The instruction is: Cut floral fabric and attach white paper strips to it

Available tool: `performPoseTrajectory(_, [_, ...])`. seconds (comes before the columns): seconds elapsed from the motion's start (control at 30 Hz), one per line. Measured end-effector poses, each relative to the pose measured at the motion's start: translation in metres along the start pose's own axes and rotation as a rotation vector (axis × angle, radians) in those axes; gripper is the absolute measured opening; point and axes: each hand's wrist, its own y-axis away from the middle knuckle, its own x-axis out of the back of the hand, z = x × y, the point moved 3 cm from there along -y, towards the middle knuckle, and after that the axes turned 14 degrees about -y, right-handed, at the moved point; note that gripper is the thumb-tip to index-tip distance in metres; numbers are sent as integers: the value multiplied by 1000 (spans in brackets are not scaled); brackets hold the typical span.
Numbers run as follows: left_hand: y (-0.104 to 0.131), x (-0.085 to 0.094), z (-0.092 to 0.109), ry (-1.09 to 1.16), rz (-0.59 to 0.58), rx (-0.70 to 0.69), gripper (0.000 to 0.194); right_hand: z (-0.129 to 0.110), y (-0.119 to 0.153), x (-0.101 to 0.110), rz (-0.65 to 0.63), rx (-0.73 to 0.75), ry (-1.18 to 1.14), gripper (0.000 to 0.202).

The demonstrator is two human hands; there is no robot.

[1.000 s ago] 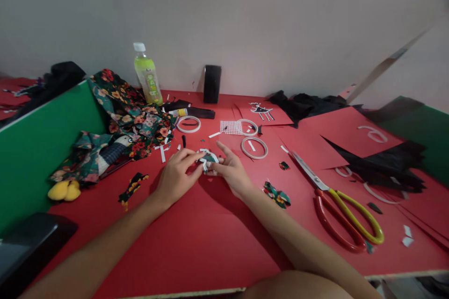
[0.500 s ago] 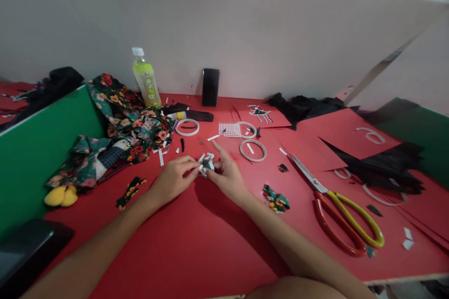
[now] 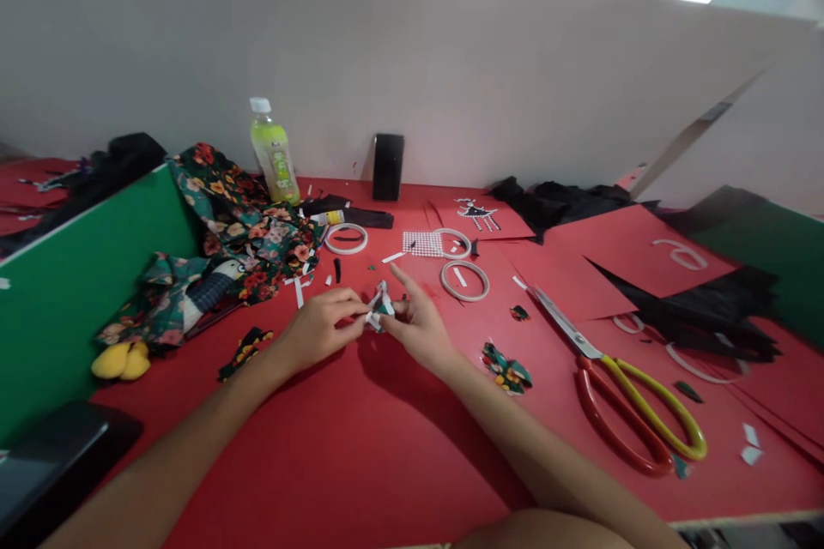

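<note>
Between my hands, at the middle of the red table, is a small piece of green fabric with white strips on it [image 3: 381, 306]. My left hand [image 3: 325, 324] pinches its left side with thumb and fingers. On the other side, my right hand [image 3: 418, 322] grips it by thumb and fingers, the index finger pointing up and away. Fingertips partly cover the piece. A floral fabric scrap [image 3: 505, 369] lies right of my right forearm, and another [image 3: 245, 350] lies beside my left forearm.
Large scissors [image 3: 583, 345] with red and yellow handles lie at right. Tape rolls [image 3: 464, 280], a bead sheet [image 3: 421, 244], a phone [image 3: 388, 167] and a bottle [image 3: 274, 156] stand or lie beyond my hands. Floral cloth [image 3: 251, 223] is heaped at left, red paper [image 3: 634, 249] at right.
The fabric piece has turned a little between my fingers, and its white strips now stand more upright. The view has shifted slightly. Both hands keep their grip.
</note>
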Motion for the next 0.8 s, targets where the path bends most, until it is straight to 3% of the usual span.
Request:
performPoseTrajectory(0.4, [-4, 2, -4, 174, -22, 147, 18, 1, -1, 0, 22, -5, -133, 94])
performPoseTrajectory(0.8, [-4, -1, -3, 172, -45, 199, 22, 7, -4, 5, 89, -15, -162, 106])
